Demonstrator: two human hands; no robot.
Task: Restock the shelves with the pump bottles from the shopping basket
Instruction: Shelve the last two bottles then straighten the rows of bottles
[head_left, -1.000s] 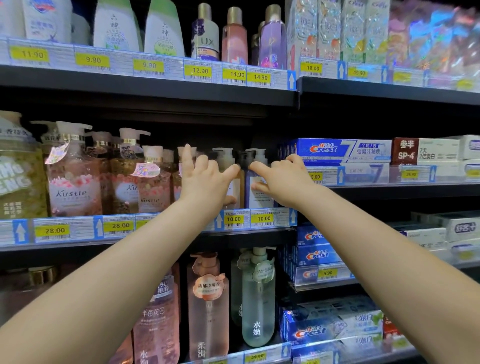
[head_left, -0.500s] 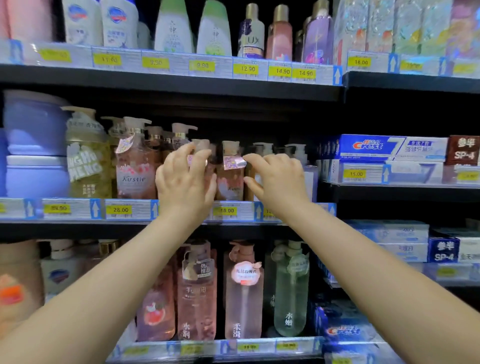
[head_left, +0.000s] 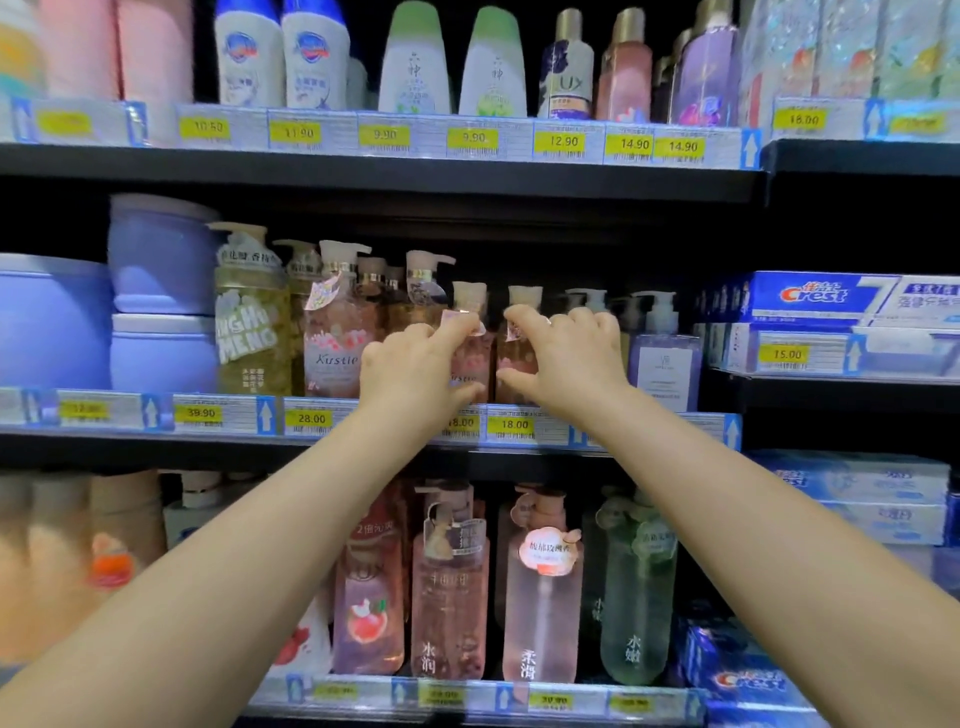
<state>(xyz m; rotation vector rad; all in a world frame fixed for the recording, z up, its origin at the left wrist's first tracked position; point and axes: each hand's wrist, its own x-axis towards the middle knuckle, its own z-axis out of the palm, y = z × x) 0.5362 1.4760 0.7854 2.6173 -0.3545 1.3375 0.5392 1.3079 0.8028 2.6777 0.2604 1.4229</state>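
Curling L hand (head_left: 410, 378) round clear pink left btl (head_left: 472, 358), R hand (head_left: 575, 358) round right btl (head_left: 519, 357)

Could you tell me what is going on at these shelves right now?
A person is working at the middle shelf. The left hand grips the left pink bottle and the right hand grips the right pink bottle; both are upright, side by side, at the shelf front. No basket is in view.
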